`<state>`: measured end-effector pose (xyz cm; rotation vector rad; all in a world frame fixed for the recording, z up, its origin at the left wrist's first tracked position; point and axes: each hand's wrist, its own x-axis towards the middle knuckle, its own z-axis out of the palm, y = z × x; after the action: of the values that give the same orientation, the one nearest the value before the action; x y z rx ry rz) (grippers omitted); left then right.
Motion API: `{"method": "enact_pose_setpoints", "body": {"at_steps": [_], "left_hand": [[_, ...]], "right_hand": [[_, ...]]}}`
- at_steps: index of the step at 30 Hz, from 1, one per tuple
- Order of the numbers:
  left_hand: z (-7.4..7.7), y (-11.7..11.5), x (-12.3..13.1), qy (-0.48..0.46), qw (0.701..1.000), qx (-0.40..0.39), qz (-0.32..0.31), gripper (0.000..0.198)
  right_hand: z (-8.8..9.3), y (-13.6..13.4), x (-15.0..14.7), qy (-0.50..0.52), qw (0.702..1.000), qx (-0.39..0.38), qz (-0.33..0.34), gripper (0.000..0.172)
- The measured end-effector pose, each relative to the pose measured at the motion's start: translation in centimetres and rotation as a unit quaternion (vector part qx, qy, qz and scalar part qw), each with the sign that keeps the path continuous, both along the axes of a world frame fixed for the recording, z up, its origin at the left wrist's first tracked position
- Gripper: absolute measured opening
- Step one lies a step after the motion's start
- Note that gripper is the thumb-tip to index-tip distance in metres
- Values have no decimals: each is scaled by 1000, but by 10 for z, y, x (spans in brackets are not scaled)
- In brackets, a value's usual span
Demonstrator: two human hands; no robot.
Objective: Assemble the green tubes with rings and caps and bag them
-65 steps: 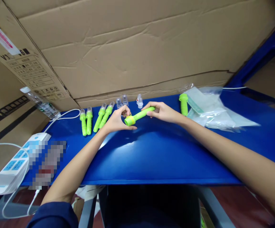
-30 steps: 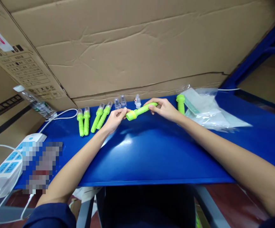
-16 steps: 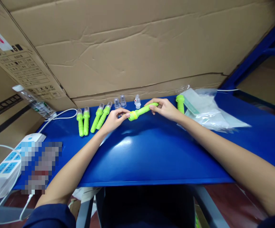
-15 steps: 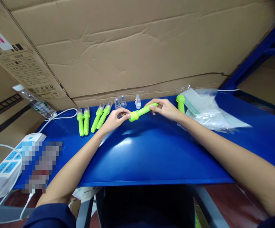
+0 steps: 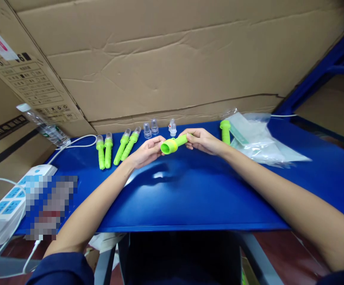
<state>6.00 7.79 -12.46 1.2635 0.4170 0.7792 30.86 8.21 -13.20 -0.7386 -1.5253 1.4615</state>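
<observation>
Held above the table is a lime-green plastic tube (image 5: 174, 144) with a yellow band. Its wide, hollow end faces me and tilts down to the left. My right hand (image 5: 203, 141) is closed around the narrow end. At the wide end, the fingers of my left hand (image 5: 148, 152) are bent and pinch the far side of the rim, partly hidden by it. Behind my hands stand clear plastic caps (image 5: 154, 126) and another pair of small clear caps (image 5: 172, 128). A similar green tube (image 5: 225, 132) without a clear cap stands right of my right hand.
Several green tubes with clear caps (image 5: 108, 150) lie left on the blue table (image 5: 190, 198). Clear plastic bags (image 5: 261, 138) are at right. A bottle (image 5: 45, 126), power strip (image 5: 20, 198) and white cable (image 5: 79, 141) sit at left. Cardboard (image 5: 160, 71) walls the back.
The green tube has turned so its wide, hollow end now faces me. My right hand has shifted slightly left and down along with it, and my left hand has moved lower.
</observation>
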Motion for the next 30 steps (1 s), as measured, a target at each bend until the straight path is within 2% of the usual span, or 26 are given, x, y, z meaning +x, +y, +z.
{"method": "enact_pose_setpoints", "body": {"at_steps": [6,9,12,14,16,18,20,22,24,26,30], "left_hand": [[1,2,0,9,1000,7,-3,50],[1,7,-4,24,999,27,17,49],[0,12,-8,94,991,83,55,46],[2,13,-9,169,971,147,84,43],[5,14,-11,238,937,223,124,38],[9,15,-14,284,896,287,187,29],[11,18,-18,308,856,322,261,21],[8,22,-20,327,826,344,303,17],[2,26,-20,354,800,374,308,15],[-8,28,-17,393,768,402,306,14],[-23,27,-7,482,715,401,308,14]], "right_hand": [[8,2,8,-39,999,14,13,53],[14,4,16,-74,996,35,-18,55],[20,3,21,-130,987,72,-63,55],[25,1,21,-184,971,111,-100,54],[31,-2,21,-240,942,172,-161,50],[39,-7,21,-282,890,250,-257,42],[50,-14,25,-288,831,316,-355,37],[63,-22,31,-266,794,350,-421,35],[72,-28,39,-265,772,356,-454,32],[75,-30,45,-322,747,343,-471,27],[54,-18,49,-534,666,228,-469,28]]}}
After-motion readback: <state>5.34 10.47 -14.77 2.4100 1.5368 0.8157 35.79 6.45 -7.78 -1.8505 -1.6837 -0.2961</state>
